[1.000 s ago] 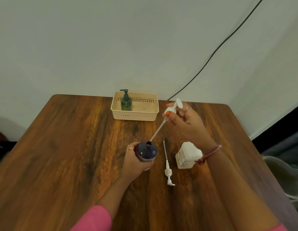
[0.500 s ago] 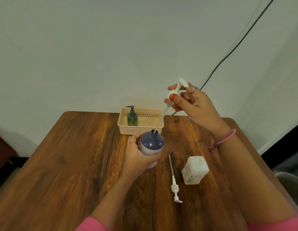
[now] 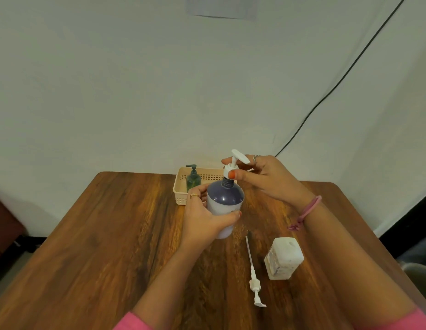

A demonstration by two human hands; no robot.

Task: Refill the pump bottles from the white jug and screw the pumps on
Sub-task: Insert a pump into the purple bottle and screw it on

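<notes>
Plain pale wall with a black cable [image 3: 336, 86] running down it at 1 o'clock, wooden table [image 3: 100, 234] filling the lower half.

Head view, only one there is: left hand [image 3: 203, 217] wraps round the body of the purple pump bottle [image 3: 225, 206] at centre, fingers and thumb curled on it, holding it upright, base looks just above the table. Right hand [image 3: 262, 177] pinches the collar of the white pump [image 3: 232, 166], thumb in front, fingers behind; collar sits over the bottle neck, dip tube down inside, nozzle pointing to 2 o'clock.

White jug [image 3: 283, 258] stands at 4 o'clock from the bottle, well apart, nobody touching it. Second loose pump [image 3: 253, 279] lies flat just left of the jug, head toward 6 o'clock. Beige basket [image 3: 181, 194] at 12 o'clock behind the bottle, small green pump bottle [image 3: 193, 178] standing in it with its pump on.

Step in hand, my read: threading the pump onto the purple bottle. Can't tell if threads have caught. Next move needs collar square on the neck, clockwise twist from the right hand while the left stops the body spinning. Spare pump suggests another bottle to do
</notes>
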